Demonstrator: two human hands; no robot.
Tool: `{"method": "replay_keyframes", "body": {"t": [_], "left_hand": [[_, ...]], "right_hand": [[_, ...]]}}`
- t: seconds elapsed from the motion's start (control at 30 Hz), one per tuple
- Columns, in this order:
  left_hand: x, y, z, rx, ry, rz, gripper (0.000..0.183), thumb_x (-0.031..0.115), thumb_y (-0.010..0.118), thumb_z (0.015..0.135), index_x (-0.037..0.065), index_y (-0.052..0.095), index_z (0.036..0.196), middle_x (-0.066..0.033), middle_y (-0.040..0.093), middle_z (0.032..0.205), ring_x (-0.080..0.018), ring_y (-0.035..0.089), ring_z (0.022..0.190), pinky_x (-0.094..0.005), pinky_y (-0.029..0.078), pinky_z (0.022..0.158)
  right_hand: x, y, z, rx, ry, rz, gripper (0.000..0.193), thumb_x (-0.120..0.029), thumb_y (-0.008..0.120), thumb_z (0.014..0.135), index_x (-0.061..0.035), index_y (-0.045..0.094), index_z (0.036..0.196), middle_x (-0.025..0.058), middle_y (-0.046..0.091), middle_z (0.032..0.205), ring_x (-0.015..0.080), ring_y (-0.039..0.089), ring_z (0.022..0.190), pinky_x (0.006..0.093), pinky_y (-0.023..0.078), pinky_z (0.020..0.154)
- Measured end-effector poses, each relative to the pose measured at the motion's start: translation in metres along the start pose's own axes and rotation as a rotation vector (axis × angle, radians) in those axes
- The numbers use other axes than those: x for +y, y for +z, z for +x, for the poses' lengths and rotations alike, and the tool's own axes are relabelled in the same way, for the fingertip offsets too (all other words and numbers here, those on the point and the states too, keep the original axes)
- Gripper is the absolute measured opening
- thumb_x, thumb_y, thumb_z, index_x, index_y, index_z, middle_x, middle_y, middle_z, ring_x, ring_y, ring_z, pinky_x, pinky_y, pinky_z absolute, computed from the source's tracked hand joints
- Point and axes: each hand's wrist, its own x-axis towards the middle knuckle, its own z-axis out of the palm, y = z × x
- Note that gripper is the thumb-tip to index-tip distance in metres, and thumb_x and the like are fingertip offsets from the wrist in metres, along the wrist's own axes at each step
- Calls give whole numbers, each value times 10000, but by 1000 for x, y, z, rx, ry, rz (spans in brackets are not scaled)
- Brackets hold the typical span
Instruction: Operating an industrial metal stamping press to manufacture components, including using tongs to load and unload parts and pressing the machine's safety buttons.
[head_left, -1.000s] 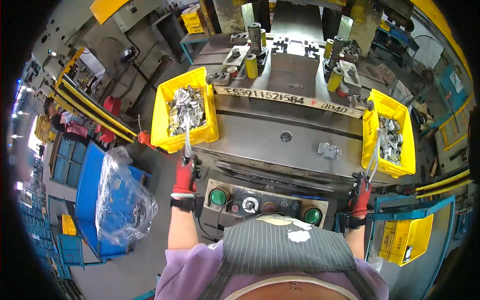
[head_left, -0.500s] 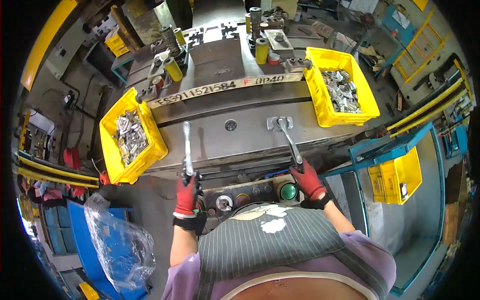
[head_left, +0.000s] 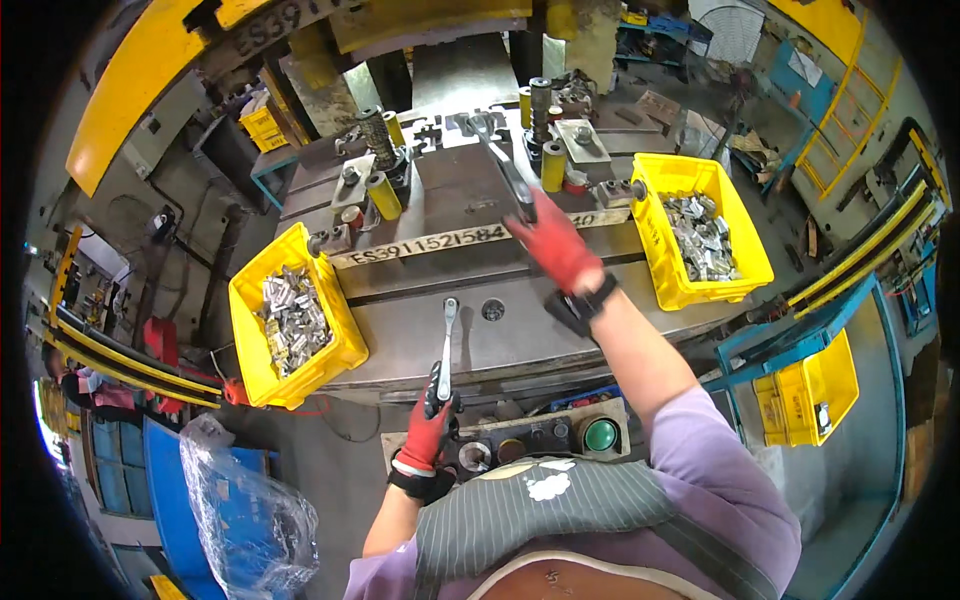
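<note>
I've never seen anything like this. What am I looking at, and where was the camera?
No robot here: these are a person's gloved hands, and every picture comes from a camera worn on that person's head, looking down. The left hand holds a metal tool. The right hand holds a second tool, its far end up by the machine, perhaps a press. On the table, the left bin and right bin hold metal parts.

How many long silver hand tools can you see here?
2: the left tool in the left hand, over the metal bed, and the right tool in the right hand, reaching past the pale bar. More could be hidden elsewhere.
</note>
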Motion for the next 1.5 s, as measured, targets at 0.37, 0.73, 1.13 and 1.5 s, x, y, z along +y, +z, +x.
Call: {"method": "replay_keyframes", "body": {"t": [0.37,0.73,1.13,1.5], "left_hand": [[-50,-63,-36,175,-151,-137,457,68,547,831,34,405,1263,-70,588,975,-133,552,860,-264,446,757],[3,-41,-29,199,109,63,348,75,564,827,6,480,1157,-38,588,923,-133,548,804,-267,434,741],[3,-125,-71,434,11,167,365,35,660,700,12,521,1036,-35,587,867,-110,522,666,-240,432,586],[-167,-160,-131,492,-593,67,584,184,694,687,46,387,1165,-120,544,864,-198,526,519,-287,400,366]], "right_hand": [[-4,71,111,-367,177,-278,476,-309,602,757,82,484,1001,287,560,988,362,547,973,386,449,803],[54,73,117,-366,554,980,316,-398,470,865,-115,552,751,-11,524,608,129,477,495,262,356,446],[67,-39,-95,-309,414,546,336,-149,581,796,-70,493,1110,41,566,871,138,540,749,281,438,627],[201,-58,-413,-365,837,38,664,-320,768,589,-47,488,1125,157,591,1034,265,574,957,335,449,809]]}}
